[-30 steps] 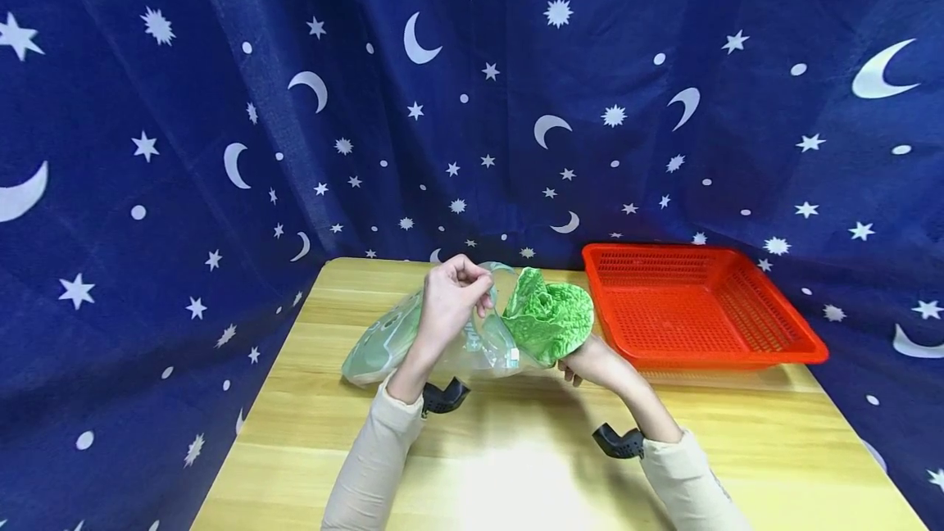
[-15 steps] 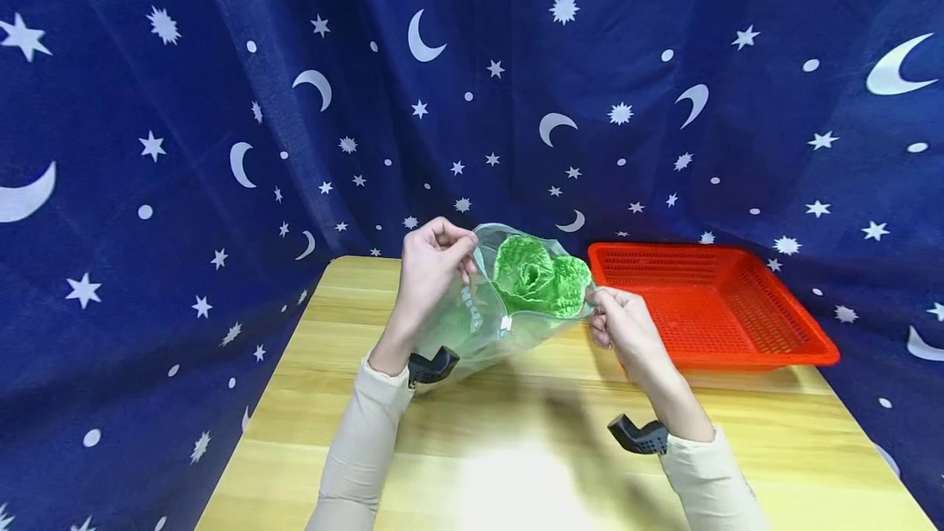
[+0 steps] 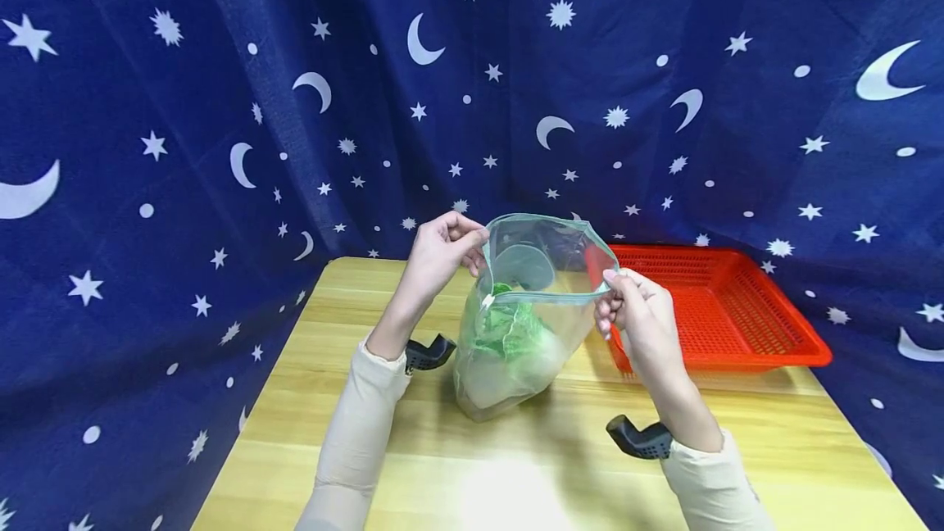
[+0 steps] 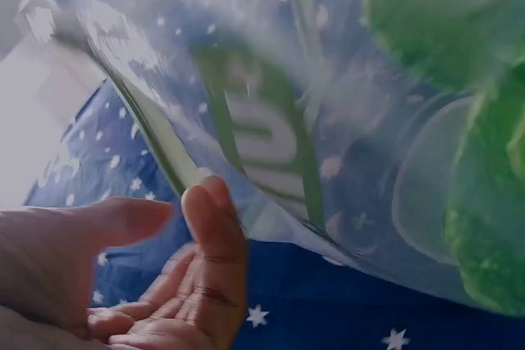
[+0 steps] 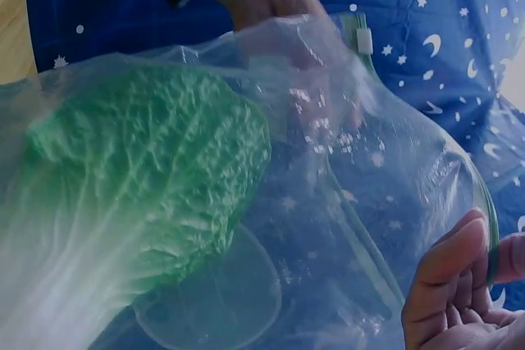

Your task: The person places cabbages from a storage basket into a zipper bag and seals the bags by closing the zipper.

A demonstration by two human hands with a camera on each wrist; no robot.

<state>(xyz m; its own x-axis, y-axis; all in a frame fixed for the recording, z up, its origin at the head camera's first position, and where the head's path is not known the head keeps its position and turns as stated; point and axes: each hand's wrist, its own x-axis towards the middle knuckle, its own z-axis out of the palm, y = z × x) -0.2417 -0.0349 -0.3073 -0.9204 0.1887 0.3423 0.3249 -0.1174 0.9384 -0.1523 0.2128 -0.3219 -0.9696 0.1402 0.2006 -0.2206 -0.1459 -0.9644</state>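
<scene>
A clear zip bag [image 3: 516,334] stands upright near the middle of the desk [image 3: 413,465], its bottom resting on the wood and its mouth held wide open in the air. The left hand [image 3: 441,251] pinches the far-left edge of the bag's rim between thumb and fingers, and the right hand [image 3: 636,314] pinches the near-right edge, so each grip is clenched on the rim. Between them the green zip track forms an open loop.

A leafy green cabbage [image 3: 509,333] sits fully inside, low in the bag, its pale stalk end down and its crinkled leaves up; the right wrist view shows the leaves [image 5: 156,178] pressed against the plastic, well below the opening.

Judging from this, the loading looks done: the vegetable is wholly within and nothing sticks out past the rim. What remains open is the zip itself, whose white slider [image 3: 487,301] sits at the left end, by the left hand. A red basket [image 3: 745,342] stands at the right on the desk, just behind the right hand.
</scene>
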